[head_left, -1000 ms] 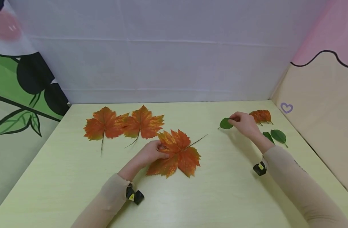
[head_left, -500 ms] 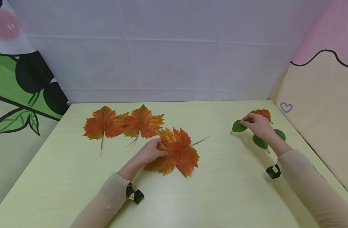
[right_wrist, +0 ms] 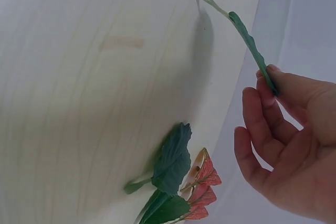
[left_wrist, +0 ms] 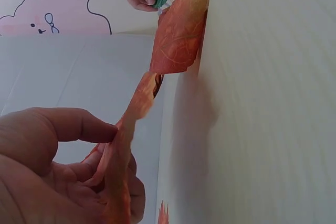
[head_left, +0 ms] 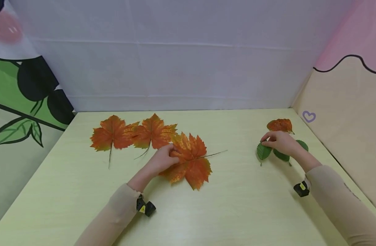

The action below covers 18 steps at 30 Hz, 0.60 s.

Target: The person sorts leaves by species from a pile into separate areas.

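My left hand (head_left: 159, 161) pinches the left edge of a large orange maple leaf (head_left: 192, 164), whose stem points right. In the left wrist view this leaf (left_wrist: 181, 38) is tilted above the table, casting a shadow. At the right, my right hand (head_left: 282, 142) pinches a small green leaf (head_left: 263, 151) between thumb and fingertips, stem toward me. The right wrist view shows this green leaf (right_wrist: 249, 43) raised off the tabletop. Two more green leaves, one nearer (head_left: 281, 156) and one partly behind the wrist (head_left: 303, 145), lie below the right hand.
Two orange maple leaves, a left one (head_left: 113, 133) and a right one (head_left: 155, 132), lie with touching edges at the back left. Small reddish-orange leaves (head_left: 281, 125) lie overlapped at the back right. Cloth walls (head_left: 188, 75) border the pale table (head_left: 212, 218).
My right hand has carried its green leaf to the right, and the leaf's stem has swung toward me. My left hand has shifted slightly back, turning and tilting the held maple leaf.
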Motion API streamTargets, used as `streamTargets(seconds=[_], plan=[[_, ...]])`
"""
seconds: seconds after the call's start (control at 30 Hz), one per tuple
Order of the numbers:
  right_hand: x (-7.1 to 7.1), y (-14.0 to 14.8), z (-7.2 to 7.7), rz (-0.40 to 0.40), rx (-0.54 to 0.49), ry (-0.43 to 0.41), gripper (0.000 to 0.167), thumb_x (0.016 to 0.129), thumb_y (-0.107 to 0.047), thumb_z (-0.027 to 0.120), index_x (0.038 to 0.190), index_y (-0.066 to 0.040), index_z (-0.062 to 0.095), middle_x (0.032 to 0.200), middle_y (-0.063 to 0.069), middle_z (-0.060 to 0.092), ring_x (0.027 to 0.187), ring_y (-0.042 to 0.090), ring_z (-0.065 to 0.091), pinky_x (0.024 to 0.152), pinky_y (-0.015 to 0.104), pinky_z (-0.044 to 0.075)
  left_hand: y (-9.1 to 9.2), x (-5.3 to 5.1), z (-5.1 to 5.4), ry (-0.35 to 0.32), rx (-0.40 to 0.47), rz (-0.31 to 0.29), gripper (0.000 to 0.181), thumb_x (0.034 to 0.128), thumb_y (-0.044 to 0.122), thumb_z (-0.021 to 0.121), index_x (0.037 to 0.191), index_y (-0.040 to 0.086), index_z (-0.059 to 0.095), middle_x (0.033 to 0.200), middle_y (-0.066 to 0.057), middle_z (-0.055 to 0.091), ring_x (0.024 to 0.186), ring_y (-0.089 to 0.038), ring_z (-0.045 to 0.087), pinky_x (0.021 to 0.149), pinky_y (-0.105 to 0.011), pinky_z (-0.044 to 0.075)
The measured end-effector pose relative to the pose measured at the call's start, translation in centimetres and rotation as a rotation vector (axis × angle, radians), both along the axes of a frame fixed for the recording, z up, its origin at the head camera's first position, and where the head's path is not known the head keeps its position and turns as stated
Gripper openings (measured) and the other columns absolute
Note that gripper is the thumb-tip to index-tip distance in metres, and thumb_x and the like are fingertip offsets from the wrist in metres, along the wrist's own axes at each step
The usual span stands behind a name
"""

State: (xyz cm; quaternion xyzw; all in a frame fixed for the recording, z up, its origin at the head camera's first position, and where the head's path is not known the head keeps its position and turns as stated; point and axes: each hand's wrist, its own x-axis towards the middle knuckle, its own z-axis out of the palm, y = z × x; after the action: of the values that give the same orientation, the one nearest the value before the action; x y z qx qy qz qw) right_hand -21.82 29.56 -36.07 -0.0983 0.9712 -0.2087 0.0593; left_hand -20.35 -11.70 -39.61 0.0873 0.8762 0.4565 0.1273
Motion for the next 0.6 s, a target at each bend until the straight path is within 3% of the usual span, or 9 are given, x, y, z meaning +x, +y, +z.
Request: streamTargets(seconds=[0.33,0.6], plan=[[0.1,0.4,-0.3,0.058,0.019,-0.03,0.021,0.09,-0.015,0.056,0.105,-0.005,0.065,0.083,0.005,0.063,0.069,0.015,0.049,0.061,0.029,0.039,-0.3,-0.7,1.0,0.097,-0.14,-0.142,0.025,0.0788,0.012,0.066,0.102,0.009,0.057,0.09,-0.006,0.061,0.069,-0.016,0.052,0.057,-0.027,0.043],[-0.7,0.7,-1.3,0.078,0.013,-0.021,0.026,0.085,-0.016,0.062,0.106,0.0,0.06,0.073,0.002,0.057,0.062,0.014,0.048,0.058,0.029,0.038,-0.3,-1.2,2.1,0.072,-0.166,-0.112,0.032,0.0765,0.021,0.072,0.101,0.009,0.056,0.096,-0.006,0.062,0.077,-0.018,0.055,0.064,-0.028,0.046]])
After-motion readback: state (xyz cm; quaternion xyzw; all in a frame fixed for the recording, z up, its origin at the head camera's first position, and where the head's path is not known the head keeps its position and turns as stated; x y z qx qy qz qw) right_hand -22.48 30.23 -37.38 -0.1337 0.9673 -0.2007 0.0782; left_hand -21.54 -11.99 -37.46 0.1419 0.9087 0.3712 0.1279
